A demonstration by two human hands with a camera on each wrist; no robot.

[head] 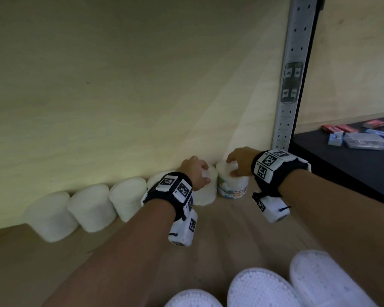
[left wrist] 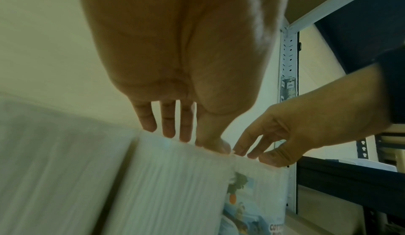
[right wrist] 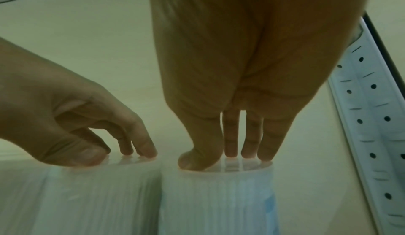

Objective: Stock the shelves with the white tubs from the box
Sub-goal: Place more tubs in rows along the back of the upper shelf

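Note:
A row of white tubs (head: pixel 91 207) stands along the back of the wooden shelf (head: pixel 53 262). My left hand (head: pixel 205 173) grips the top of a plain white tub (head: pixel 206 193) in that row, fingertips on the lid and thumb at its front rim. My right hand (head: pixel 231 167) grips the top of the labelled tub (head: pixel 233 185) just to the right, by the shelf's end. The left wrist view shows my left hand (left wrist: pixel 190 140) on the plain tub (left wrist: pixel 175 178). In the right wrist view, my right hand (right wrist: pixel 219 159) sits on the labelled tub (right wrist: pixel 214 195). The two tubs touch.
Three more white tubs (head: pixel 259 289) lie close to me at the bottom edge. A perforated metal upright (head: pixel 288 85) bounds the shelf on the right. Beyond it, a dark shelf (head: pixel 341 165) carries small packets (head: pixel 364 139). The wooden back panel (head: pixel 120 85) is right behind the row.

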